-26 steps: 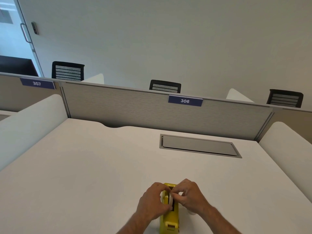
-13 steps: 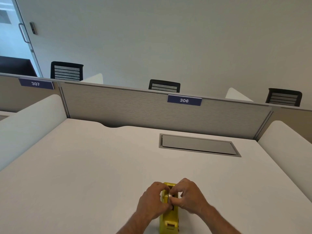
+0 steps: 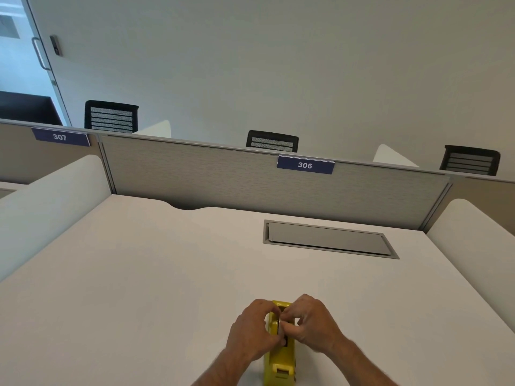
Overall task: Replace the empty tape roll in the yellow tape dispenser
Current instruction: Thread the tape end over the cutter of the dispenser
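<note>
Your left hand (image 3: 255, 331) and right hand (image 3: 312, 324) cover middle of yellow tape dispenser (image 3: 280, 366); roll seat hidden, roll itself not discernible. Fingertip grip at slot unresolvable. Both your forearms cut by bottom edge. Dispenser's near end clipped at bottom edge.

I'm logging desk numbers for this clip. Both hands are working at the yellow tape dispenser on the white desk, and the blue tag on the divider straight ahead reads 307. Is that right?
Not quite. In the head view the blue tag straight ahead reads 306; 307 is on the neighbouring divider to the left. The rest holds: the left hand and right hand are on the yellow tape dispenser on the white desk.
</note>
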{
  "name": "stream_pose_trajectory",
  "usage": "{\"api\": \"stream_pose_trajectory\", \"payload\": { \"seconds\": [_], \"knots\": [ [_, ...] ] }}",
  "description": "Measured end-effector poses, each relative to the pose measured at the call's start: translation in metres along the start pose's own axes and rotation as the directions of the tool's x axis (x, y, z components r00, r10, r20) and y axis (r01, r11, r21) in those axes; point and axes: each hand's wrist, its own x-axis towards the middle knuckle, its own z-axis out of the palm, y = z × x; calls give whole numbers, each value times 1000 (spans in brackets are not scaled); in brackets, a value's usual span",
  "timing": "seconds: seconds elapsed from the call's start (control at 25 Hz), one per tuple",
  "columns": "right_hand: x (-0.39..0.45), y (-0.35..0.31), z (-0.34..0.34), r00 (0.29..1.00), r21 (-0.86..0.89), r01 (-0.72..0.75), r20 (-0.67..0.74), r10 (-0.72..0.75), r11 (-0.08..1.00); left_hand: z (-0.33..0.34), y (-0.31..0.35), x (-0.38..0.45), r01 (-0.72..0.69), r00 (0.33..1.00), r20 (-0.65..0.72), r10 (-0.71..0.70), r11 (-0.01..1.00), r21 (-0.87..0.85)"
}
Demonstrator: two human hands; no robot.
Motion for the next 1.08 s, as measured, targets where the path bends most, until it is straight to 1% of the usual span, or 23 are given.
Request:
{"api": "stream_pose_trajectory", "payload": {
  "seconds": [0.48, 0.84, 1.08],
  "knots": [
    [-1, 6, 0, 1000, -13, 24, 20, -23, 1000, 3, -2, 3, 39, 999, 21, -39, 999, -19],
    [0, 6, -4, 997, -8, 39, 65, -38, 999, 3, -1, 3, 32, 999, 12, -31, 999, -16],
    [0, 6, -4, 997, -44, 55, 64, -52, 998, 2, 1, 2, 46, 999, 22, -46, 999, -14]
  ]
}}
